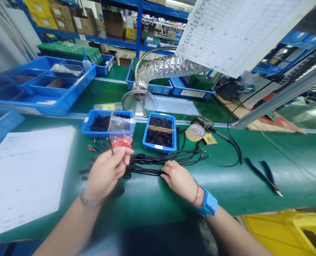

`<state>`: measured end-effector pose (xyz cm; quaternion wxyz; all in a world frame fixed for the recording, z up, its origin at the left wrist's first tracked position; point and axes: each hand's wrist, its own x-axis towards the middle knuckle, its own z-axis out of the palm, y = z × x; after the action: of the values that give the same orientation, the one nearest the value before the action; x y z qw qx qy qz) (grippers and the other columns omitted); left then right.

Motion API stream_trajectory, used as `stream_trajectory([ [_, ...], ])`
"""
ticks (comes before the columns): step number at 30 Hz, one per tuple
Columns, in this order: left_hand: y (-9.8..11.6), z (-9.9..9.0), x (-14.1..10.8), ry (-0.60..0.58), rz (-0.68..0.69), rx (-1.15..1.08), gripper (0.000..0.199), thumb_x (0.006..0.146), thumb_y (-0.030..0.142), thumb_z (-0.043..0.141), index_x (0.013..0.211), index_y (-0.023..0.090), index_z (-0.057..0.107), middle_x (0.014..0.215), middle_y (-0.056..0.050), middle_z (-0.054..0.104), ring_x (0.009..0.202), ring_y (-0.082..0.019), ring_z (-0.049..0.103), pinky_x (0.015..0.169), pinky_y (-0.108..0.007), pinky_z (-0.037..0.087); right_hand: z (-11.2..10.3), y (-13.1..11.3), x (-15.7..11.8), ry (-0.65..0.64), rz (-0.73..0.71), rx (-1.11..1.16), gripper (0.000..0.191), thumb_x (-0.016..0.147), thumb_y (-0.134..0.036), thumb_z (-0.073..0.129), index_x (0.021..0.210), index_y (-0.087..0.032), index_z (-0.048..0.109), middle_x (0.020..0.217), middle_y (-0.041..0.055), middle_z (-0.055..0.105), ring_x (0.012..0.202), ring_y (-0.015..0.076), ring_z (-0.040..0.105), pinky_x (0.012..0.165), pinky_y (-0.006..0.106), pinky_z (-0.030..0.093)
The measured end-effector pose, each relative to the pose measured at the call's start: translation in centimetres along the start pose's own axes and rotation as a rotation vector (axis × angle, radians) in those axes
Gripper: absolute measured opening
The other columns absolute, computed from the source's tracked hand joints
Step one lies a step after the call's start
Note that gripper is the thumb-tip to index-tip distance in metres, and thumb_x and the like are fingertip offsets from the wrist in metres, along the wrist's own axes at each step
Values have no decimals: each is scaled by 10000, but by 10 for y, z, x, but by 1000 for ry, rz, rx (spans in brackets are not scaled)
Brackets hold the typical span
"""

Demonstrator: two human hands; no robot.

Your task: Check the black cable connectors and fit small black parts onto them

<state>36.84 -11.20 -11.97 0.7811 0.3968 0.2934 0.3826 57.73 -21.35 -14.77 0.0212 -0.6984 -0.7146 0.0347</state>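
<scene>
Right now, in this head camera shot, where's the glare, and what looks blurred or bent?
In the head view, glare lies on the green bench mat at right and on the clear round hood; the blue bin at far left is blurred; wide-angle distortion bows the blue shelving.

Black cables [147, 160], blue bins [144, 133], green bench mat [293, 177]

My left hand [106, 173] is raised with its fingers curled and pinched together at the tips, my right hand [179, 181] lies lower, palm down, and my left forearm [70, 227] and right forearm [235, 234] angle inward toward each other.
</scene>
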Motion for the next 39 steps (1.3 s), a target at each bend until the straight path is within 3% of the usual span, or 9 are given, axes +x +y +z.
stream_trajectory([
  [7, -22, 12, 3, -204, -92, 202, 271, 794, 359, 469, 905, 143, 591, 653, 4, 491, 369, -9, 261, 339, -170, 186, -8, 7, 3, 159, -38, -9, 201, 834, -188, 431, 885, -192, 625, 916, 64, 602, 839, 187, 481, 726, 317, 382],
  [10, -34, 19, -1, -272, 54, 458, 286, 818, 336, 420, 935, 158, 610, 713, -28, 554, 455, -63, 415, 444, -208, 357, -16, 1, -1, 201, -72, 0, 230, 845, -162, 396, 899, -181, 618, 811, 76, 605, 783, 186, 477, 685, 317, 376],
  [12, -41, 23, -5, -329, 239, 624, 279, 822, 283, 410, 975, 179, 619, 860, -66, 603, 681, -135, 541, 658, -262, 436, -21, -7, -6, 151, -172, 81, 243, 850, -166, 381, 851, -176, 623, 752, 76, 597, 732, 174, 482, 652, 303, 387],
  [14, -47, 25, -7, -426, 385, 733, 309, 817, 229, 407, 1068, 203, 585, 1035, -82, 592, 935, -189, 526, 843, -301, 388, -28, -15, -11, 87, -296, 212, 242, 851, -175, 379, 831, -179, 620, 740, 69, 598, 702, 161, 494, 629, 284, 405],
  [16, -52, 27, -9, -516, 394, 796, 373, 814, 209, 401, 1171, 225, 507, 1069, -81, 590, 983, -203, 516, 863, -313, 374, -33, -21, -15, 98, -331, 341, 213, 845, -185, 401, 856, -186, 614, 737, 59, 603, 687, 151, 511, 615, 270, 421],
  [19, -54, 28, -8, -540, 300, 801, 379, 816, 249, 410, 1187, 240, 488, 1010, -74, 614, 912, -206, 550, 803, -304, 396, -38, -23, -17, 185, -218, 501, 164, 821, -201, 459, 883, -208, 610, 741, 47, 612, 683, 144, 541, 610, 263, 441],
  [25, -48, 23, 3, -373, 108, 606, 267, 821, 334, 405, 731, 159, 586, 528, 23, 491, 491, -95, 417, 512, -210, 338, -33, -22, -3, 192, -30, 849, 178, 743, -245, 582, 918, -217, 596, 777, 27, 622, 685, 142, 573, 625, 263, 469],
  [31, -47, 21, 5, -321, 17, 496, 291, 815, 371, 405, 645, 155, 500, 523, 31, 453, 454, -74, 322, 467, -199, 273, -32, -28, 13, 336, -29, 886, 92, 747, -238, 569, 756, -212, 657, 753, 36, 624, 718, 154, 563, 669, 283, 453],
  [39, -42, 22, 3, -454, 125, 639, 264, 825, 338, 389, 671, 168, 520, 530, 30, 463, 524, -102, 401, 566, -215, 323, -27, -30, 19, -14, 300, 1695, 175, 672, -295, 634, 592, -146, 590, 481, -27, 483, 438, 71, 396, 438, 215, 313],
])
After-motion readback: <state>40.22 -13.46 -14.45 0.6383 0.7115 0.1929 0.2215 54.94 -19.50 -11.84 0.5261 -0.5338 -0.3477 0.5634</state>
